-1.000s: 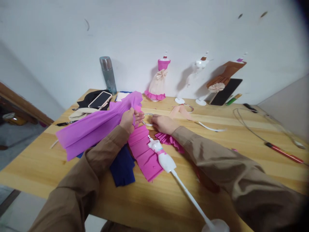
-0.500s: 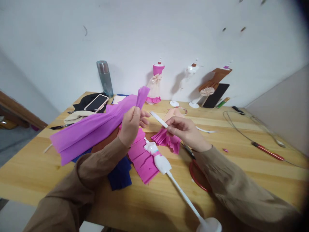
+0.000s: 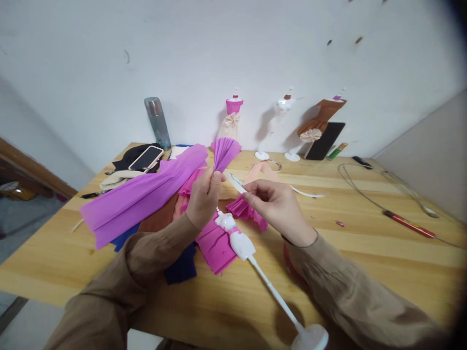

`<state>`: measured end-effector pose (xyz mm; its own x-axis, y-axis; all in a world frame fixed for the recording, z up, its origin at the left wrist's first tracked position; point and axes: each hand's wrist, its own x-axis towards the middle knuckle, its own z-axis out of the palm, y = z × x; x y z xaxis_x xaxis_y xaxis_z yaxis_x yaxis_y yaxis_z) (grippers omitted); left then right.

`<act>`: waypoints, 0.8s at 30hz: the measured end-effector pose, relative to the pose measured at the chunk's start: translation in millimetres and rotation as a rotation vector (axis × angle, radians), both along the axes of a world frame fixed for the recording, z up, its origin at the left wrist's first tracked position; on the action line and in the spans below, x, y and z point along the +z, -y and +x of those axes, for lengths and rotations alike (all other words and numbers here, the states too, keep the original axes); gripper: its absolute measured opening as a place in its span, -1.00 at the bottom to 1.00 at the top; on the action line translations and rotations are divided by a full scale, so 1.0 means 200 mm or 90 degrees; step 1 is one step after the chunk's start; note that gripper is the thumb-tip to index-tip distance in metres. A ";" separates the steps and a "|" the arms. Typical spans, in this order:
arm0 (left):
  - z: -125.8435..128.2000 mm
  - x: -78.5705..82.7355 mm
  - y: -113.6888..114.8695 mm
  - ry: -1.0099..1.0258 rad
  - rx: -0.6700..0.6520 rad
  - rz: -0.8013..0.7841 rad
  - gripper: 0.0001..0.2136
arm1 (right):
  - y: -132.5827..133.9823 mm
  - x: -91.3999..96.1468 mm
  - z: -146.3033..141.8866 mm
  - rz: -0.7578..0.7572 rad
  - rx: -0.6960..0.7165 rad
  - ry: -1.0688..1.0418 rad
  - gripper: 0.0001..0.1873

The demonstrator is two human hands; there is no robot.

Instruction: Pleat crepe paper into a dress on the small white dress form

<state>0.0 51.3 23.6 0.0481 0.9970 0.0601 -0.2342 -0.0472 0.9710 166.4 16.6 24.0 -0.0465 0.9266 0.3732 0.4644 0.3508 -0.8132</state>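
My left hand (image 3: 202, 199) pinches the gathered end of a pleated purple crepe paper piece (image 3: 226, 153), whose folds fan out above the fingers. Between the thumb and fingers of my right hand (image 3: 275, 209) is a narrow white strip of tape (image 3: 235, 183), its far end close to the gathered paper; whether they touch I cannot tell. Below the hands, a small white mannequin (image 3: 241, 243) on a stand lies over a pink crepe paper sheet (image 3: 218, 253). Pleated pink paper (image 3: 248, 212) lies beyond it, partly behind my right hand. A long purple paper sheet (image 3: 134, 204) stretches to the left.
Along the wall stand a flask (image 3: 157, 124), a mannequin in a pink top (image 3: 234, 104), a bare mannequin (image 3: 282, 109) and one in brown (image 3: 324, 116). A phone (image 3: 146, 158) lies on dark cloth. A red-handled tool (image 3: 408, 224) with a cord rests at right.
The pleated purple paper has spread into a fan in my left hand. My right hand has brought the tape strip nearer to its gathered end. The view has shifted slightly.
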 end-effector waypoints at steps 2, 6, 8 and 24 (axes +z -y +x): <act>0.00 0.00 -0.01 -0.019 0.018 0.054 -0.79 | 0.00 -0.01 0.01 0.002 -0.002 0.008 -0.79; -0.01 0.01 -0.03 -0.014 0.020 0.069 -0.76 | -0.02 -0.02 0.04 -0.002 0.009 0.039 -0.81; -0.02 0.02 -0.03 0.015 -0.007 0.024 -0.74 | -0.03 -0.02 0.06 0.006 0.012 0.070 -0.81; 0.01 0.01 0.02 -0.063 0.021 0.090 -0.92 | 0.04 0.07 0.08 0.136 0.002 0.231 -0.84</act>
<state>2.8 47.5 24.7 0.0288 0.9801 0.1966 -0.1337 -0.1912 0.9724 183.0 8.7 38.6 -0.2138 0.8299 0.5153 0.7059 0.4959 -0.5057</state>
